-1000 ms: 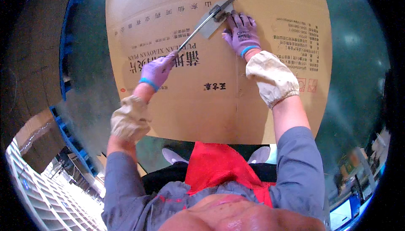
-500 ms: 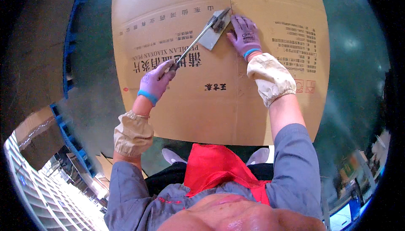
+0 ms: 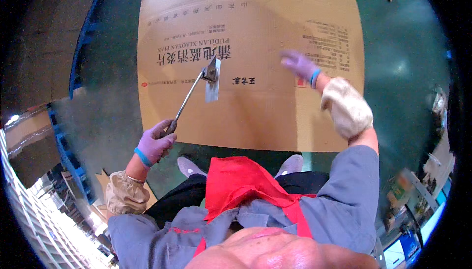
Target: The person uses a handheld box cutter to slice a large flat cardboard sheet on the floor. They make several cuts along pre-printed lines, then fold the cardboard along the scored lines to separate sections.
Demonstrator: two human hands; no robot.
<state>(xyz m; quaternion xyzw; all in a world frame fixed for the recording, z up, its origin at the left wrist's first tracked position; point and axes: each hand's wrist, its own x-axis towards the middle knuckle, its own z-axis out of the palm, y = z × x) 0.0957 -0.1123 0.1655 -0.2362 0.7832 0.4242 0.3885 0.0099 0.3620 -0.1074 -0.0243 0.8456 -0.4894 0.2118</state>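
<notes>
The left hand (image 3: 153, 145), at seven o'clock, clenches the scraper (image 3: 195, 91); its blade rests mid-sheet on the flattened cardboard (image 3: 255, 112). The right hand (image 3: 299, 66), blurred at two o'clock, hovers released.

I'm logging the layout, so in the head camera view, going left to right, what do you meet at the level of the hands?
Blue rack edge → left hand gripping the scraper handle → scraper blade over the flattened cardboard box → right hand, blurred → green floor.
</notes>
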